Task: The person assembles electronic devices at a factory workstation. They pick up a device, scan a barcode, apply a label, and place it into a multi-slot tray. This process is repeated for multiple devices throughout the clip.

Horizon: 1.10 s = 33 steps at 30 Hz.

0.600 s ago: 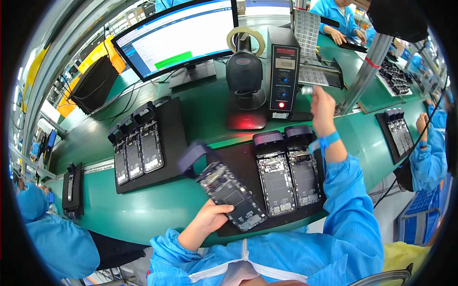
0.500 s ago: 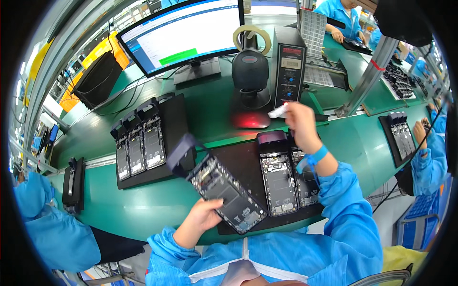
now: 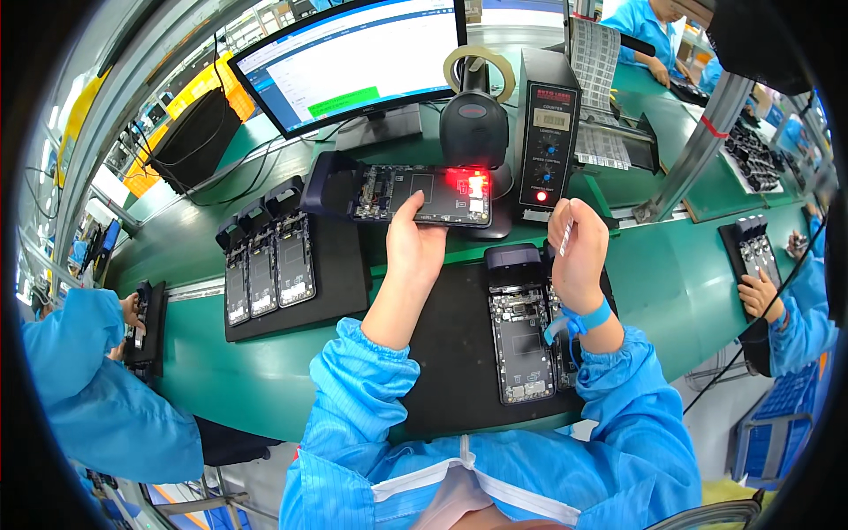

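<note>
Holding one phone (image 3: 435,184), one white strip (image 3: 566,238), near one scanner (image 3: 474,130)

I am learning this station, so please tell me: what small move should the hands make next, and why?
Probably, the left hand should hold the opened phone steady at the black scanner: red light falls on the phone's right end, while the right hand holds a small white strip apart from it.

Red-lit opened phone (image 3: 433,185) in left hand (image 3: 416,249), pale strip (image 3: 566,237) in right hand (image 3: 581,256)
</note>
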Motion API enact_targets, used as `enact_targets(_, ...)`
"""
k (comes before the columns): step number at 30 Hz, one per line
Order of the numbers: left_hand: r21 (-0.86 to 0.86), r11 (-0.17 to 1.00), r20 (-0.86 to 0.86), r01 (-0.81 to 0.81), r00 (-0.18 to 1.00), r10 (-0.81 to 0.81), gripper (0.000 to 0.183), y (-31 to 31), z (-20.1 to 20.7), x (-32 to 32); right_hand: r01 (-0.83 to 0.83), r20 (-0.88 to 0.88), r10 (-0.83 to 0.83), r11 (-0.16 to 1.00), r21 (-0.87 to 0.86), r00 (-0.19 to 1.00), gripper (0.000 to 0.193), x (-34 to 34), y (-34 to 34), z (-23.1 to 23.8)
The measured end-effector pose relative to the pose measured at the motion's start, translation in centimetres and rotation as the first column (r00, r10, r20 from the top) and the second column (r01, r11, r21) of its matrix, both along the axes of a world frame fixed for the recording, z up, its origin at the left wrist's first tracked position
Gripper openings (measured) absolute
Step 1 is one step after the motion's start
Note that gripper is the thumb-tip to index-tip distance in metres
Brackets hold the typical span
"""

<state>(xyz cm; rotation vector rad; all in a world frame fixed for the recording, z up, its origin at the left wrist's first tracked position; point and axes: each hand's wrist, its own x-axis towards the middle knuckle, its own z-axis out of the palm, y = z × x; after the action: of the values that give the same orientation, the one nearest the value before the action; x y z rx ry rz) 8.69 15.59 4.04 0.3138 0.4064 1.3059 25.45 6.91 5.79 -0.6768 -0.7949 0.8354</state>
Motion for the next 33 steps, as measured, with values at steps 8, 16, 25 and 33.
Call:
enact_targets(8, 0.085, 0.995, -0.138, -0.059, 0.988, 0.071, 0.025, -2.3, -0.4, -1.4, -0.186, 0.271, 0.174, 0.982, 0.017, 0.947, 0.013, -2.3, -1.0, 0.9)
enact_targets(16, 0.347, 0.931, -0.76, 0.115, 0.616, 0.207, 0.026, -12.3, -0.3, -4.9, -0.307, 0.603, 0.237, 0.951, 0.014, 0.762, 0.031, -4.4, -4.1, 3.7)
enact_targets(25, 0.004, 0.999, -0.097, 0.033, 0.995, -0.033, 0.024, -6.6, 0.4, -3.2, -0.493, 0.824, 0.109, 0.841, 0.222, 0.557, 0.026, -4.9, -6.7, 5.2)
enact_targets(33, 0.372, 0.924, -0.763, 0.09, 0.596, 0.25, 0.026, -12.3, -0.4, -3.3, -0.295, 0.706, 0.131, 0.949, 0.115, 0.696, 0.036, -3.8, -5.6, 4.6)
